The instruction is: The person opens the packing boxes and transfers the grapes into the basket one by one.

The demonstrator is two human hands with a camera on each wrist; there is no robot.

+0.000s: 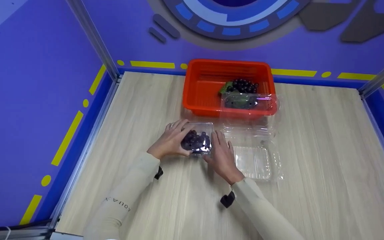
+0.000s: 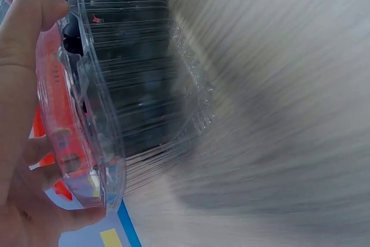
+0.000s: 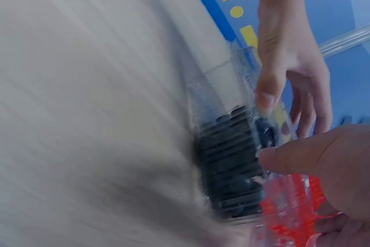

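A clear plastic clamshell box (image 1: 202, 127) with dark grapes (image 1: 195, 142) inside is between the two hands, its lid down over the fruit. My left hand (image 1: 171, 138) grips its left end, thumb on the near rim and fingers spread over the far side. At the right end my right hand (image 1: 223, 156) holds the same box. In the right wrist view, the right thumb (image 3: 295, 155) lies on the box's rim. Seen in the left wrist view, the box's ribbed bottom (image 2: 136, 73) faces the camera, tilted, with dark grapes behind the plastic.
A second clear clamshell box (image 1: 252, 161) lies unfolded right of the hands, its raised lid (image 1: 249, 125) overlapping the basket's front. Behind stands a red plastic basket (image 1: 198, 111) with a bunch of dark grapes (image 1: 243, 86) and a green leaf. Blue panels (image 1: 38, 100) enclose the wooden table (image 1: 328, 150).
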